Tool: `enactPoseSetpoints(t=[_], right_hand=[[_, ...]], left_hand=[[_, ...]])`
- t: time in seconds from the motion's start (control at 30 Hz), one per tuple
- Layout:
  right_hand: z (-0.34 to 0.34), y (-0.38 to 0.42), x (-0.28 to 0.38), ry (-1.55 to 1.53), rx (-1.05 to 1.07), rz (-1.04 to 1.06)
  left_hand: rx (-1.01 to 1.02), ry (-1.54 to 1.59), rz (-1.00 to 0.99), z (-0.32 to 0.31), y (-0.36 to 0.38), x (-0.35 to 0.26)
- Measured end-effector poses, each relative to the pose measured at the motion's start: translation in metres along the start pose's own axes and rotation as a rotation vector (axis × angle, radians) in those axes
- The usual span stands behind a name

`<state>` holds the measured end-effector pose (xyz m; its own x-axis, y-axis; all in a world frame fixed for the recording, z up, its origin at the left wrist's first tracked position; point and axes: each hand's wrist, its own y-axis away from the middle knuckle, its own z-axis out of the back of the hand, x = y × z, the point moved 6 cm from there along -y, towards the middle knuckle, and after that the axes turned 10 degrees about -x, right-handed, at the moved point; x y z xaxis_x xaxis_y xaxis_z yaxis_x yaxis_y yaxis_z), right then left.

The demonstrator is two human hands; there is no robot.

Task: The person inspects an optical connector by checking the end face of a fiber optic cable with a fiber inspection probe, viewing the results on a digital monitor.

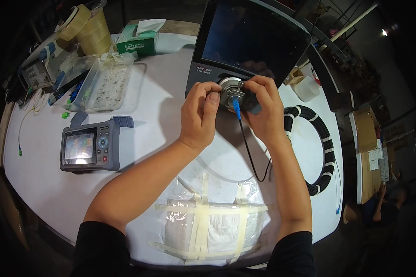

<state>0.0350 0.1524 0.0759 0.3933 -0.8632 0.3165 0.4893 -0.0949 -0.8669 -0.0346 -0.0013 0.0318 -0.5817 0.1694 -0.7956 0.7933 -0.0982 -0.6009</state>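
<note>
A round metal connector holder (229, 94) sits on the front of a grey inspection unit with a dark screen (254, 34). A blue fibre optic connector (236, 107) stands in the holder, and its black cable (250, 157) hangs down in a loop. My left hand (201, 111) is at the holder's left rim, thumb and index finger pinched together; what is between them is hidden. Around the holder's right side my right hand (267, 108) is closed, its index finger at the small metal parts on top and its thumb mostly hidden below.
A handheld tester (90, 145) lies at the left. Behind it are a clear plastic bin (107, 87), tape rolls (90, 30) and a green tissue box (137, 45). A coiled black cable (327, 147) lies right. A plastic-covered pad (212, 231) is taped in front. Another person's arm (379, 203) shows far right.
</note>
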Motion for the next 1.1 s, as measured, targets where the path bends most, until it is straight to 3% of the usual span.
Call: enactPoseSetpoints(t=[0.23,0.4,0.63,0.83,1.1], right_hand=[[0.000,0.000,0.000,-0.004,-0.012,0.049],[-0.002,0.001,0.001,0.038,-0.040,0.076],[-0.002,0.001,-0.001,0.038,-0.028,0.054],[0.001,0.000,-0.001,0.027,-0.024,0.028],[0.000,0.001,-0.004,0.011,0.016,-0.017]], left_hand=[[-0.031,-0.043,-0.112,0.000,-0.003,-0.003],[0.058,-0.116,-0.029,0.000,-0.003,-0.002],[-0.034,-0.026,-0.072,0.001,-0.005,0.001],[0.045,-0.086,-0.019,0.001,-0.003,0.005],[-0.062,0.028,-0.017,0.001,-0.004,0.009]])
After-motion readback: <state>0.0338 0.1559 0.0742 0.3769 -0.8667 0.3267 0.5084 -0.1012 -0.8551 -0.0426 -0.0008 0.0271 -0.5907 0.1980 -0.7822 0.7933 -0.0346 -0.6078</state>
